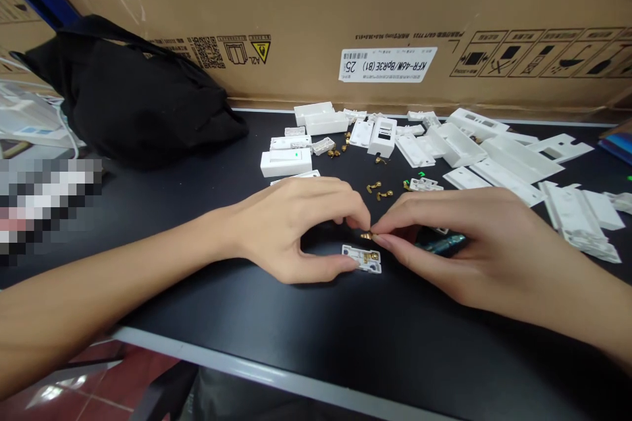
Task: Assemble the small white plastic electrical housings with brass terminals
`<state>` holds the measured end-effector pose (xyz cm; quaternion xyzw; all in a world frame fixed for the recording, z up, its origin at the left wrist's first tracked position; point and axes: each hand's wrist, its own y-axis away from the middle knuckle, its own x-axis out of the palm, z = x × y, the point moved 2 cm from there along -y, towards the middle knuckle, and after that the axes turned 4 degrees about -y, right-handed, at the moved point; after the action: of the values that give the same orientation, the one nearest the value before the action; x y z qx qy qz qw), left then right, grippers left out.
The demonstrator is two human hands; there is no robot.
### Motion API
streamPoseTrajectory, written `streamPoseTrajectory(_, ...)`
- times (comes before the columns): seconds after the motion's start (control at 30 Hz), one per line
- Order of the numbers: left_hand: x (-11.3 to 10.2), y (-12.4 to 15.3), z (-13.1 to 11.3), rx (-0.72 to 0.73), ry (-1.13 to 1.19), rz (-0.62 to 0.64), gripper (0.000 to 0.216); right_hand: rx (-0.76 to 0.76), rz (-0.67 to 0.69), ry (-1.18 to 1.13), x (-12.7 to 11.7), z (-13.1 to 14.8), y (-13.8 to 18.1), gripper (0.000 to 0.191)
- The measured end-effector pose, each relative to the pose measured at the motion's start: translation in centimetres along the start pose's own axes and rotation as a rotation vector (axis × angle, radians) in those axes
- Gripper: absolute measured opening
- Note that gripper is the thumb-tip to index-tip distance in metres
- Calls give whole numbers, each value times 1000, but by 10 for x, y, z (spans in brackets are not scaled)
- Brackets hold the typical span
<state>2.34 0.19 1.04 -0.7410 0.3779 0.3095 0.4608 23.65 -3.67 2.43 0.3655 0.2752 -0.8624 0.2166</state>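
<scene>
My left hand (296, 227) and my right hand (459, 243) meet over the black table, fingertips pinched together on a small brass part (366, 235). Just below it lies a small white plastic plate (363, 258) with a brass piece in it; my left thumb touches its left edge. A blue-green tool (442, 245) lies under my right palm, mostly hidden. Loose brass parts (379, 191) lie just beyond my fingers.
Several white plastic housings and covers (459, 145) are spread across the back and right of the black table (316, 342). A black bag (128, 99) sits at the back left. A large cardboard box (345, 20) stands behind. The table's front edge runs below my arms.
</scene>
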Motion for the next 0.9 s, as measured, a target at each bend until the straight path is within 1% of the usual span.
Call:
streamPoseTrajectory(0.03, 0, 0, 0, -3, 13, 38, 22, -8, 15, -2, -1, 1, 1, 16)
streamPoseTrajectory(0.1, 1, 1, 1, 4, 17, 96, 21, -20, 56, -4, -3, 3, 1, 17)
streamPoseTrajectory(0.17, 2, 2, 2, 18, 3, 117, 16, -45, 97, -5, -4, 5, 1, 17)
streamPoseTrajectory(0.27, 4, 2, 3, 31, -10, 107, 10, -81, 145, -10, 0, 6, 1, 18)
streamPoseTrajectory(0.43, 5, 2, 3, 70, 5, 98, 13, -95, 171, 3, 6, 3, 3, 21)
streamPoseTrajectory(0.63, 6, 2, 4, 106, 2, 101, 14, -115, 228, 94, 5, 8, 0, 25)
streamPoseTrajectory(0.9, 6, 2, 3, 126, -54, 127, 15, -166, 215, 135, 5, 10, -1, 24)
